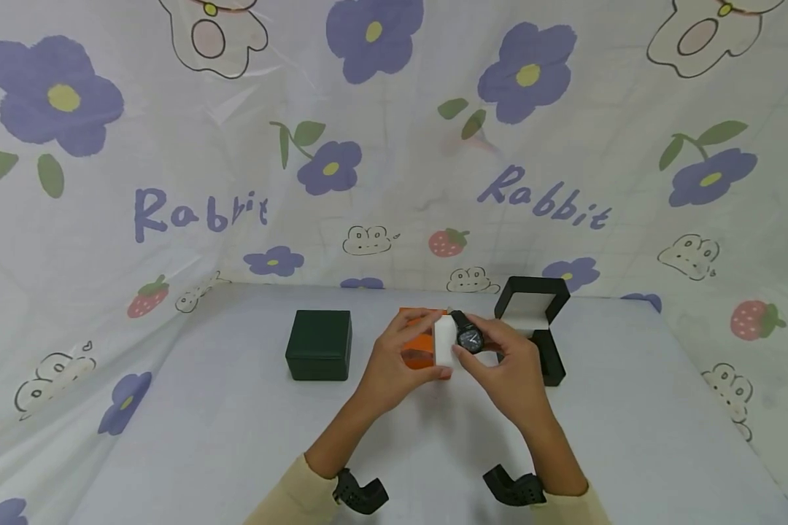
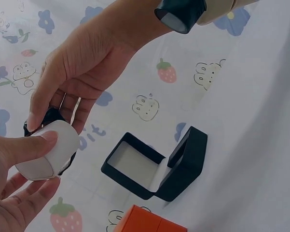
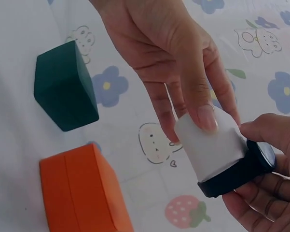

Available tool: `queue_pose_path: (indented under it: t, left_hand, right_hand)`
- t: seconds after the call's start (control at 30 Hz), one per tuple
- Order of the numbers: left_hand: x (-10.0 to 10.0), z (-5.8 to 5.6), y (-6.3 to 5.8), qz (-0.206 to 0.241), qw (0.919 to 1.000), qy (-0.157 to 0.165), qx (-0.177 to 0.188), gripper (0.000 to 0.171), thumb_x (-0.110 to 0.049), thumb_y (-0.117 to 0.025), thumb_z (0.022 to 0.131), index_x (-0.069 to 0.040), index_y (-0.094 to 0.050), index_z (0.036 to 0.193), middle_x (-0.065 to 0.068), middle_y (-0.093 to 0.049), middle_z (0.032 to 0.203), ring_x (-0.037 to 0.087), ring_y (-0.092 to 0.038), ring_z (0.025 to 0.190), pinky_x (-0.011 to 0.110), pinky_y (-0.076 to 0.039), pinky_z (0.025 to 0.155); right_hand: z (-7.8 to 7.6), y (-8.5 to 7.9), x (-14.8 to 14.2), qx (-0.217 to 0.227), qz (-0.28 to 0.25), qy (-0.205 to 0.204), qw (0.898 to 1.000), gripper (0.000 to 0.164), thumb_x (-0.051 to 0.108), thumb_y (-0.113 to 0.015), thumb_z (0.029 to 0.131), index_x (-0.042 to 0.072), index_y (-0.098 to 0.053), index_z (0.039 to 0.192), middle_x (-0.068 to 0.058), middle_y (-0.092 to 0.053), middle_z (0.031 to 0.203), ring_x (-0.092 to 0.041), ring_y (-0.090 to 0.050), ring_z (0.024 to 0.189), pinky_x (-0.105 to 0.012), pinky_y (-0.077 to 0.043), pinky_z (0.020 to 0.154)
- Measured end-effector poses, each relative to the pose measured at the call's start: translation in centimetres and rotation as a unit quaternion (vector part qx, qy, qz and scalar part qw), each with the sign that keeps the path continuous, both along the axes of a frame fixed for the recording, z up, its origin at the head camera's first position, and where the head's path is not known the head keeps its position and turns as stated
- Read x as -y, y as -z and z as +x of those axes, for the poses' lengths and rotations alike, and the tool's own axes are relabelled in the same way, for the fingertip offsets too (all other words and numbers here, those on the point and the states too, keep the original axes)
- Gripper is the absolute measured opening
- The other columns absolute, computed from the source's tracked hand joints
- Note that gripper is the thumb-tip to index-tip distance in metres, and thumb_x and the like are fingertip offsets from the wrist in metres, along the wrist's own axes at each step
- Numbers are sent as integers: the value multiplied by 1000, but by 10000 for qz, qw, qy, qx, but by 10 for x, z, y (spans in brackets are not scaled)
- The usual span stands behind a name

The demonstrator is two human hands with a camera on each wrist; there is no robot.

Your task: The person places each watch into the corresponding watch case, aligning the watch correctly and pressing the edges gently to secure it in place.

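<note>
A black watch with a dark dial sits at one end of a white watch cushion. Its strap runs along the cushion's edge in the right wrist view; whether it goes all the way round is hidden. My left hand grips the cushion between thumb and fingers. With thumb and fingers, my right hand pinches the watch at its case. Both hands hold the pair raised in front of an orange box, which they partly cover.
A closed dark green box stands on the white table to the left. Behind my right hand, a black box has its lid raised, showing a pale lining. A patterned cloth hangs behind the table.
</note>
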State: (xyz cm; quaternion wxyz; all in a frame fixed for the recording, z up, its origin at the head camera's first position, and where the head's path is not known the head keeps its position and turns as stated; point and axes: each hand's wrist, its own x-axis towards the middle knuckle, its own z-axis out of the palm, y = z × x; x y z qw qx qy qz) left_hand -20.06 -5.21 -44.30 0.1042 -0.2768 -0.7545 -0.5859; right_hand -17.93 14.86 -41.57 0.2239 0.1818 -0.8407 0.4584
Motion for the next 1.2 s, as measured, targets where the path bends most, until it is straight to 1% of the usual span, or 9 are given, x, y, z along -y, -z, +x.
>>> queue_pose_path:
  t: [0.1, 0.2, 0.37, 0.47, 0.6, 0.7, 0.77, 0.93, 1.2]
  left_hand:
    - [1, -1, 1, 38, 10000, -57, -66, 78, -15, -90, 77, -17, -56, 147, -2, -49, 142, 23, -55, 124, 34, -59, 91]
    - [2, -2, 1, 32, 9999, -119, -117, 78, -15, -90, 76, -16, -56, 147, -2, -49, 142, 21, -55, 125, 32, -58, 91]
    - [5, -2, -1, 29, 9997, -233, -101, 78, -14, -90, 77, -21, -56, 147, -1, -50, 142, 21, -56, 124, 28, -57, 93]
    - [6, -2, -2, 45, 9996, -269, -19, 78, -12, -90, 77, -22, -56, 147, 0, -50, 142, 22, -56, 124, 30, -57, 94]
    - [6, -2, -2, 15, 9997, -252, 60, 77, -11, -90, 77, -19, -57, 147, 0, -50, 143, 25, -56, 124, 32, -57, 95]
    - [6, -2, -1, 64, 9998, -181, 82, 78, -9, -90, 77, -16, -56, 147, 1, -50, 143, 29, -56, 125, 31, -57, 95]
    - [6, -2, -2, 97, 9998, -159, 102, 78, -8, -90, 76, -18, -57, 147, 0, -50, 143, 29, -56, 125, 30, -57, 94]
    - [7, -2, -2, 156, 9997, -177, 114, 77, -12, -90, 76, -24, -58, 145, -2, -51, 142, 22, -56, 123, 29, -57, 94]
    - [9, -2, -4, 292, 9994, -206, 17, 76, -13, -91, 75, -21, -60, 144, -1, -51, 141, 21, -57, 122, 29, -57, 93]
  right_hand:
    - [1, 0, 3, -58, 108, -2, 9999, 51, 9, -86, 82, 6, -69, 130, -5, -70, 106, -16, -70, 93, -25, -59, 85]
    - [2, 0, 4, -25, 193, -102, 9998, 55, 9, -85, 83, 7, -66, 134, -4, -68, 107, -15, -69, 97, -25, -58, 87]
    - [4, -4, 0, 172, 420, -504, 9977, 60, 10, -81, 88, 9, -59, 144, -6, -65, 118, -18, -66, 106, -38, -58, 94]
    - [4, -6, -5, 312, 482, -840, 9948, 60, 1, -74, 91, 9, -54, 147, -8, -63, 123, -22, -65, 112, -43, -55, 98]
    - [3, -6, -11, 408, 509, -1136, 9914, 64, -12, -68, 90, 8, -52, 149, -9, -62, 125, -24, -62, 117, -43, -53, 100]
    - [2, -5, -13, 379, 532, -1176, 9909, 65, -13, -67, 90, 8, -52, 149, -8, -63, 123, -22, -62, 115, -41, -54, 99]
    - [1, -4, -14, 340, 493, -1180, 9912, 64, -12, -67, 90, 8, -52, 149, -8, -64, 122, -21, -63, 114, -38, -54, 99]
    - [1, -3, -13, 236, 391, -1078, 9931, 60, -9, -68, 91, 9, -55, 147, -8, -67, 121, -19, -66, 108, -29, -56, 95]
    - [3, -4, -8, 339, 137, -815, 9960, 56, -7, -68, 92, 12, -59, 144, -9, -70, 121, -22, -70, 104, -36, -59, 91]
